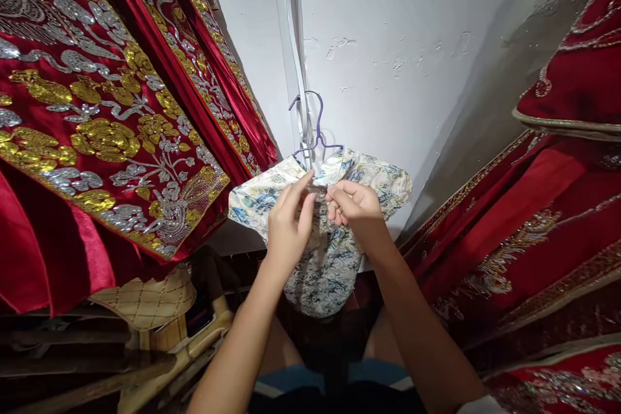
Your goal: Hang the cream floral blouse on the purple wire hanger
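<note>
A floral shirt (323, 278) hangs in the middle of the frame on a purple hanger (319, 124), whose hook is at a white strap (292, 32) running down from the top edge. The person's left hand (286, 223) is at the left of the shirt's neckline, loosely open, with the thumb and fingers apart; whether its fingertips touch the cloth cannot be told. The right hand (358, 207) is at the right of the neckline, thumb and index finger pinched on its edge, the other fingers curled.

Behind the shirt is a white wall (388, 13) with peeling patches. Red cloth with gold and silver sequins (107, 136) fills the upper left, and beaded red garments (548, 207) line the right side. A cream quilted pad (150, 301) lies at the lower left, above wooden furniture (169, 372).
</note>
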Tool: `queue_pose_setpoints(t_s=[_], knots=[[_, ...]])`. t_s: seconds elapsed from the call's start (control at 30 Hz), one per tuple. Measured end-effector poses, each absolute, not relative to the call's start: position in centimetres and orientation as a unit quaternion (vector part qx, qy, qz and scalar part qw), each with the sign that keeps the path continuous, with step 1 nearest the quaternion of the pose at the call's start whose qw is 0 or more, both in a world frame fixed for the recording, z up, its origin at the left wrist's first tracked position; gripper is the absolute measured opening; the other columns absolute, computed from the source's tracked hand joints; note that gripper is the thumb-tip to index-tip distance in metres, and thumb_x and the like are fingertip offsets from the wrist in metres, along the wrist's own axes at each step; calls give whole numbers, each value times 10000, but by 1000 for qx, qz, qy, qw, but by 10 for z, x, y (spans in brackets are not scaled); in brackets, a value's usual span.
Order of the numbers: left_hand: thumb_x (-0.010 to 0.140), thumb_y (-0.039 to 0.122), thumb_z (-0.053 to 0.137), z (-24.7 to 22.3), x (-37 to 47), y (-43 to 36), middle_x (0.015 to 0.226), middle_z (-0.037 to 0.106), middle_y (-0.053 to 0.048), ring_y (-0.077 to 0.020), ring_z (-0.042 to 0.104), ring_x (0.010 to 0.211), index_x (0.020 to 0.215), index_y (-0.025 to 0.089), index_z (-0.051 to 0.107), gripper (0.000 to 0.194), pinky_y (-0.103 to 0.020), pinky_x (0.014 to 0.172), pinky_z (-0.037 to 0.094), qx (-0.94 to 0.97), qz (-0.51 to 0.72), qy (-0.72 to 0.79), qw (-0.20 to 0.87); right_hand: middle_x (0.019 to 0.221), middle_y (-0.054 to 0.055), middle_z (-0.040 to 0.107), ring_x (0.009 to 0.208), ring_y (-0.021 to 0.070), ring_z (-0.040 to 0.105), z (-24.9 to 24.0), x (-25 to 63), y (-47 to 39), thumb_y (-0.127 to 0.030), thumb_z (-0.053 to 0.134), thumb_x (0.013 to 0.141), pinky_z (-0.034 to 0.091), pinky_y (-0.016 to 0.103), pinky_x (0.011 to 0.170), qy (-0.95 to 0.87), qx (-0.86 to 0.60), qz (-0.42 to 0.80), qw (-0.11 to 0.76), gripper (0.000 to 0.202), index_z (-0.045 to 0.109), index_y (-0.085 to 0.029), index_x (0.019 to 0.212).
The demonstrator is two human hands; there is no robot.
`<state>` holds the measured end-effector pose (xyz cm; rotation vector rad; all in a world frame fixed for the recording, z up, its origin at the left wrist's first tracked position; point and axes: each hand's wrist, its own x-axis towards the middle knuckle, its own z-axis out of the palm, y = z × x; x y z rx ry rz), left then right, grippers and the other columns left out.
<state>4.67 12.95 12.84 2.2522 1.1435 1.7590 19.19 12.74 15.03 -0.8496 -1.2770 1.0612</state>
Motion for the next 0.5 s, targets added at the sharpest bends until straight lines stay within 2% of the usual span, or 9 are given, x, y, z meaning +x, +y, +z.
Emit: queue_pose_setpoints(t_s=[0.13,0.3,0.4,0.5], knots=[[978,264,564,159,54,143,866,679,-41,-160,617,798,948,164,703,174,-283,766,471,761,549,343,-38,490,-35,558,416,82,432,149,192,140,-461,644,833,320,211,431,-568,-368,413,609,294,621,-184,737],[955,288,602,168,38,144,861,681,-32,-167,618,855,873,153,677,174,-307,837,467,642,654,385,-109,458,-37,535,393,85,372,102,192,152,-388,650,781,270,236,416,-547,-430,458,554,255,593,-189,633],[936,323,624,163,0,154,863,655,-20,-149,607,842,890,152,661,181,-272,807,485,514,750,413,-58,441,-34,525,402,96,378,72,191,137,-338,620,798,283,246,434,-552,-443,480,519,253,594,-199,588],[902,335,664,142,-47,170,751,589,15,-110,572,722,841,156,631,192,-227,746,497,394,824,397,88,442,-31,529,411,101,393,56,187,116,-335,600,834,303,249,456,-566,-411,507,504,284,587,-201,583]])
